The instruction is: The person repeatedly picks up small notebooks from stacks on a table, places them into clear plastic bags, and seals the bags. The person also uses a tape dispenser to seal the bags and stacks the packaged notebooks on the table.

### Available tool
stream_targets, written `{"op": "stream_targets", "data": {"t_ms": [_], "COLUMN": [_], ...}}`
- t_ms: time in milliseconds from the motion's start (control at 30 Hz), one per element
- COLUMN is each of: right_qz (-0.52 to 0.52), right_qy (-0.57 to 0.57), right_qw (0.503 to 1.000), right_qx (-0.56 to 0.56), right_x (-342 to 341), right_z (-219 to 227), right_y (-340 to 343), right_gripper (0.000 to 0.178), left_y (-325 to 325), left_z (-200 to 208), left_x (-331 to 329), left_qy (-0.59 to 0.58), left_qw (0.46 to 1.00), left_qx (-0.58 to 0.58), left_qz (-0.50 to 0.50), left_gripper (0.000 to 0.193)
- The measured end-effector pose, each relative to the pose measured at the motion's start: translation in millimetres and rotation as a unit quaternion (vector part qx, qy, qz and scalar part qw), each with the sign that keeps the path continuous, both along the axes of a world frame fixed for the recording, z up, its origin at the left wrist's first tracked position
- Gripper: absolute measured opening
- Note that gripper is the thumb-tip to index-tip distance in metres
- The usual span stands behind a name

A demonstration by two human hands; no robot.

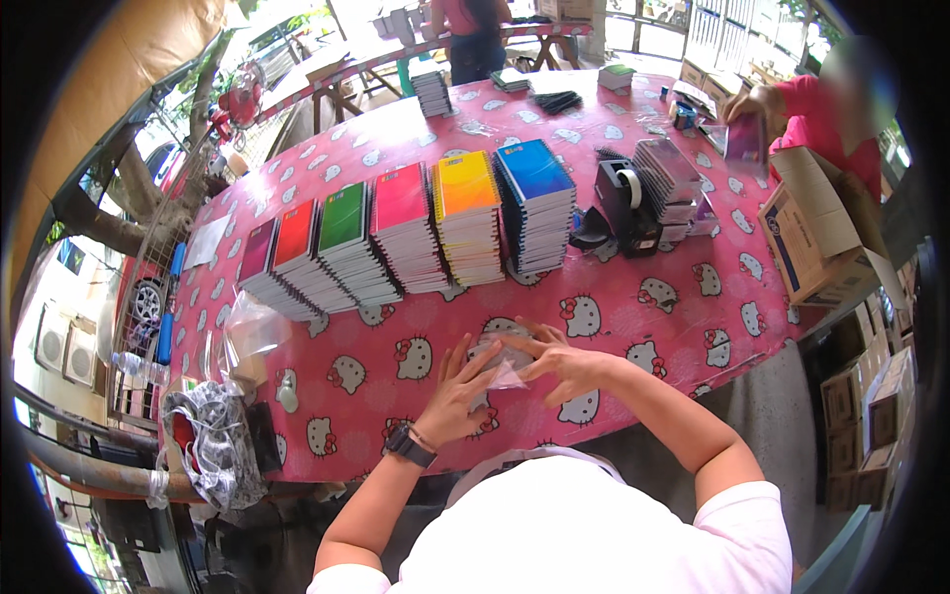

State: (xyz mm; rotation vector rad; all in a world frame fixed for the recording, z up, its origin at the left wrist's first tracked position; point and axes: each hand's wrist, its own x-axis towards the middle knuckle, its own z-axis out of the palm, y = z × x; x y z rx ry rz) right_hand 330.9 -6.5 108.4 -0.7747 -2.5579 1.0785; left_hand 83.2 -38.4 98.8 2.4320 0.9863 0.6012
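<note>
On the near side of the row of 6 notebook stacks [404, 233], clear plastic [508, 376] sits between the left hand [458, 394] and right hand [559, 363]. Both have fingers spread; whether either pinches it, I cannot tell.

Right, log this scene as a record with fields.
left hand: fingers spread at clear plastic film; black watch on wrist
right hand: fingers at same film
near row: six spiral-notebook stacks, purple, red, green, pink, yellow, blue from left
right of row: black tape dispenser
co-worker: far right, holding what looks like a purple notebook
</note>
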Motion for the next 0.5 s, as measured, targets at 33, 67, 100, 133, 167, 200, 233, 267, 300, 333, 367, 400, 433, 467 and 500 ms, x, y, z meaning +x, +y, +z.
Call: {"op": "stream_targets", "data": {"t_ms": [33,67,100,133,167,200,233,267,300,333,367,400,433,467,500], "right_qz": [-0.001,0.002,0.002,0.003,0.001,-0.002,0.000,-0.148,-0.289,-0.428,-0.593,-0.660,-0.696,-0.699,-0.716], "right_qy": [0.004,0.001,-0.003,-0.008,0.064,0.133,0.201,0.260,0.312,0.362,0.315,0.259,0.160,0.057,-0.011], "right_qw": [1.000,1.000,1.000,1.000,0.998,0.991,0.979,0.954,0.903,0.827,0.739,0.681,0.668,0.693,0.693], "right_qx": [-0.010,-0.012,-0.015,-0.019,-0.019,-0.014,-0.007,-0.029,-0.051,0.035,0.053,0.183,0.207,0.166,0.086], "right_x": [-1,-1,1,3,5,11,18,36,63,99,140,192,221,224,219], "right_z": [2,5,8,10,8,7,9,15,22,10,-7,-39,-59,-62,-59], "right_y": [0,-1,-3,-4,-1,9,21,34,49,75,97,119,134,148,161], "right_gripper": [0.050,0.048,0.046,0.044,0.040,0.037,0.034,0.032,0.031,0.026,0.024,0.025,0.032,0.038,0.037], "left_y": [-1,-2,-2,-3,-5,-5,-7,-8,-10,-9,-7,-3,1,1,-1], "left_z": [-2,-4,-5,-5,-5,-2,3,5,3,1,0,3,8,8,7], "left_x": [1,1,3,3,3,4,3,1,-1,0,1,8,13,11,9], "left_qy": [-0.001,-0.003,0.005,0.013,0.021,0.029,0.035,0.042,0.035,0.027,0.021,0.011,0.003,-0.003,0.004], "left_qw": [1.000,1.000,1.000,1.000,0.999,0.999,0.999,0.998,0.998,0.999,0.999,1.000,1.000,1.000,0.999], "left_qx": [-0.007,-0.013,-0.012,-0.010,-0.008,-0.007,-0.005,-0.003,-0.004,-0.002,-0.002,0.009,0.019,0.028,0.029], "left_qz": [0.005,0.009,0.014,0.019,0.024,0.026,0.031,0.037,0.043,0.040,0.035,0.016,0.006,0.012,0.015], "left_gripper": [0.073,0.073,0.074,0.074,0.074,0.074,0.074,0.074,0.074,0.073,0.073,0.072,0.072,0.072,0.071]}}
